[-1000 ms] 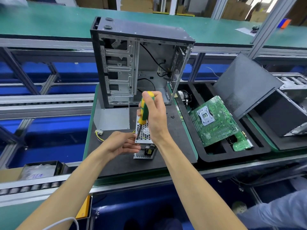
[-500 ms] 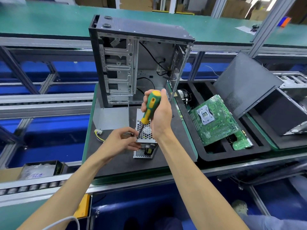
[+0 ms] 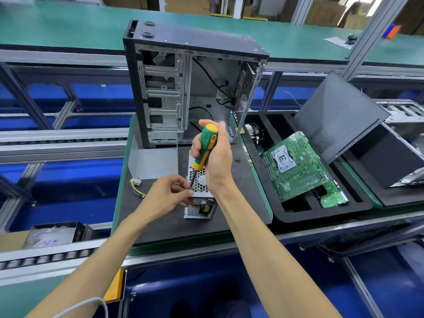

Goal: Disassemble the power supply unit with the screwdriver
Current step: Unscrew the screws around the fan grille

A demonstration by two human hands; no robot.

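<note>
1. On the dark mat of the table [image 3: 160,226], seen from my head camera, the power supply unit [image 3: 199,200] lies flat just in front of me, its perforated lid facing up so the screws on top are within reach.
2. My right hand [image 3: 216,157] is wrapped around the green and yellow handle of the screwdriver [image 3: 203,150]. I hold it steeply, tilted a little, so the shaft runs down to the near left corner of the lid, where I judge a screw sits; the tip itself is hidden by my fingers.
3. My left hand [image 3: 167,196] rests against the left side of the unit, thumb and forefinger pinched close around the lower shaft. I think this steadies the tip and keeps the light casing from sliding as I turn; whether the fingers also hold a screw I cannot tell.
4. Behind the unit stands the open computer case [image 3: 183,88], upright and emptied, out of the way of my elbows.
5. A few small black screws [image 3: 238,160] lie on the mat just right of my right hand, apart from the work so they do not roll under it.
6. A foam tray [image 3: 321,214] to the right holds the green motherboard [image 3: 296,166], propped at a slant.
7. A yellow-wired connector [image 3: 135,183] lies left of the unit.
</note>
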